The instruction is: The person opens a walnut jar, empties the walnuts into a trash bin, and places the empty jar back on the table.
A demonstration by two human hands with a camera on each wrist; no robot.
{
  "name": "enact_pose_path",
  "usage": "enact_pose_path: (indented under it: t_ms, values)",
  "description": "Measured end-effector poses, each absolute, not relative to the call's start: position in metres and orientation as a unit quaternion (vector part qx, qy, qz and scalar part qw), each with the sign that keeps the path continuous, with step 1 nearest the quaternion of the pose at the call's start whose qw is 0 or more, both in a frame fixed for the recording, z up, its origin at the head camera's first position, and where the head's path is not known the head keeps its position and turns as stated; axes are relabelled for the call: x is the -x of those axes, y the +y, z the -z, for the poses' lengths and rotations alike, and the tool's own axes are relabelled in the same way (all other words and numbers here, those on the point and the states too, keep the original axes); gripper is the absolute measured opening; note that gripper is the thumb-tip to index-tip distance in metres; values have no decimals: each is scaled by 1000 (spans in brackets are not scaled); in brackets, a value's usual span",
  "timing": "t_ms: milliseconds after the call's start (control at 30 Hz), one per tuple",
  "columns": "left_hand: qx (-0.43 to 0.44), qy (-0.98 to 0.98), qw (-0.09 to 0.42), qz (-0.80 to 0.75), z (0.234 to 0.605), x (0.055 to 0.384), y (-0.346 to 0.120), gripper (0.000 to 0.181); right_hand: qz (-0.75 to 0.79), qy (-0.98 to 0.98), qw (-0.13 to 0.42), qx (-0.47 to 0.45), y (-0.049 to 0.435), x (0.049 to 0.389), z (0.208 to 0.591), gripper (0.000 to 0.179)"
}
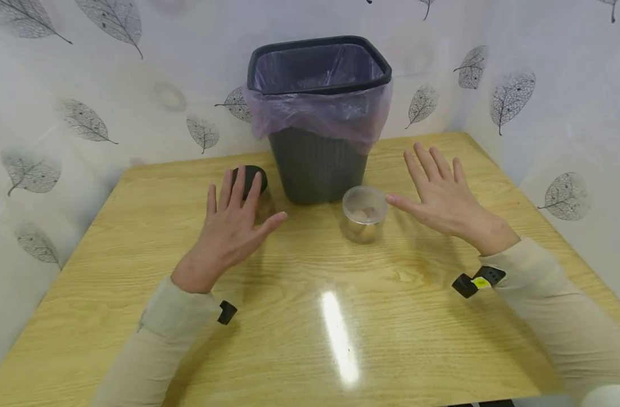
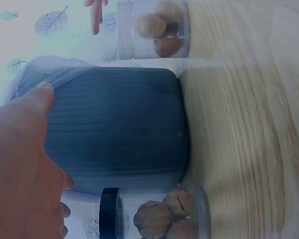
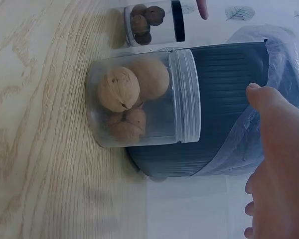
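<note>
My left hand (image 1: 228,232) hovers over the table with its fingers spread, partly covering a jar with a black lid (image 1: 254,178). In the left wrist view that lidded jar (image 2: 162,216) contains several walnuts. On the right, my right hand (image 1: 442,198) is also held up with spread fingers and holds nothing. Left of its thumb stands an open clear plastic jar (image 1: 364,215). The right wrist view shows walnuts (image 3: 118,89) lying at the bottom of this clear jar. Neither hand appears to grip anything.
A dark grey trash bin (image 1: 317,164) lined with a purplish plastic bag (image 1: 320,113) stands behind the jars, near the wall. The wooden table (image 1: 289,316) meets leaf-patterned walls (image 1: 187,73) at the back and right. Both wrists wear black straps with cameras.
</note>
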State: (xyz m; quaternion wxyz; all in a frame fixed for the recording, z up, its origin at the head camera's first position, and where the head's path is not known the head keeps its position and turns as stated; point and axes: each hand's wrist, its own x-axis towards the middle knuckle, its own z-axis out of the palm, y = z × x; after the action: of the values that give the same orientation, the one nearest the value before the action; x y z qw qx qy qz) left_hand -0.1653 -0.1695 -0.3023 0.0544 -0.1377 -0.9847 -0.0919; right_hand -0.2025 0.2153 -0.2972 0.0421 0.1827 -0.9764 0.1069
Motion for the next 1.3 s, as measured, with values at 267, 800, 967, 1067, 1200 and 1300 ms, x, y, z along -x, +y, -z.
enact_pose_path:
  t_ms: [267, 800, 967, 1067, 1200, 1300]
  values:
    - [150, -983, 61, 85, 304, 166, -164, 93, -122, -975, 40, -183, 216, 200, 301, 94]
    - [178, -979, 38, 87, 306, 165, -150, 92, -146, -966, 32, -211, 216, 194, 312, 93]
    - [195, -976, 40, 90, 307, 167, -141, 91, -163, -962, 26, -218, 215, 194, 317, 93]
    - [207, -973, 46, 90, 308, 168, -135, 91, -173, -958, 30, -227, 214, 195, 320, 94]
    - [227, -967, 59, 97, 308, 168, -126, 90, -186, -952, 37, -240, 211, 195, 323, 96]
    - [244, -961, 70, 108, 307, 169, -118, 90, -203, -946, 36, -249, 208, 196, 326, 98]
